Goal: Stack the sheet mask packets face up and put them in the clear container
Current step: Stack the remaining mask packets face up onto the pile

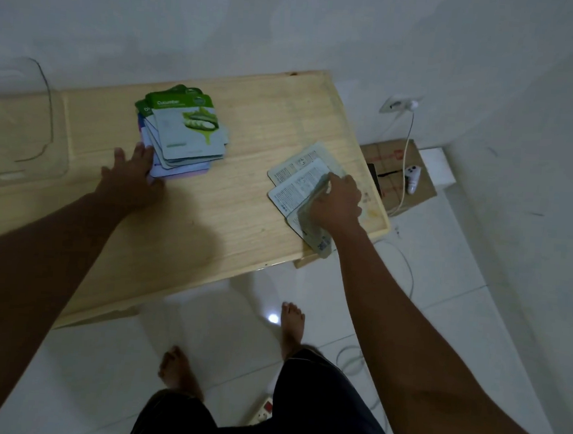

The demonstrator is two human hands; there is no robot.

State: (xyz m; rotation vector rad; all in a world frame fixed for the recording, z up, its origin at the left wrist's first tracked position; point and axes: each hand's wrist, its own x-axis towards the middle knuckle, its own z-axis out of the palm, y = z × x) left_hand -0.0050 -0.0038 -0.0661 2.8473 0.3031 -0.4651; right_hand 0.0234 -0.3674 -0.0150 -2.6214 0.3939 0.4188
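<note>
A fanned stack of face-up sheet mask packets (pixel 186 132) lies on the wooden table (pixel 210 218), a green cucumber packet on top. My left hand (pixel 134 172) rests flat on the table with its fingers against the stack's near left edge. At the table's right end lie a few face-down packets (pixel 298 180) showing printed backs. My right hand (pixel 338 203) pinches the edge of one of these packets, lifted slightly. The clear container (pixel 24 120) stands at the table's far left.
A cardboard box (pixel 399 177) with a white controller (pixel 412 180) sits on the floor right of the table, beside a wall socket and cable. A power strip (pixel 263 411) and my bare feet are on the white tiles below.
</note>
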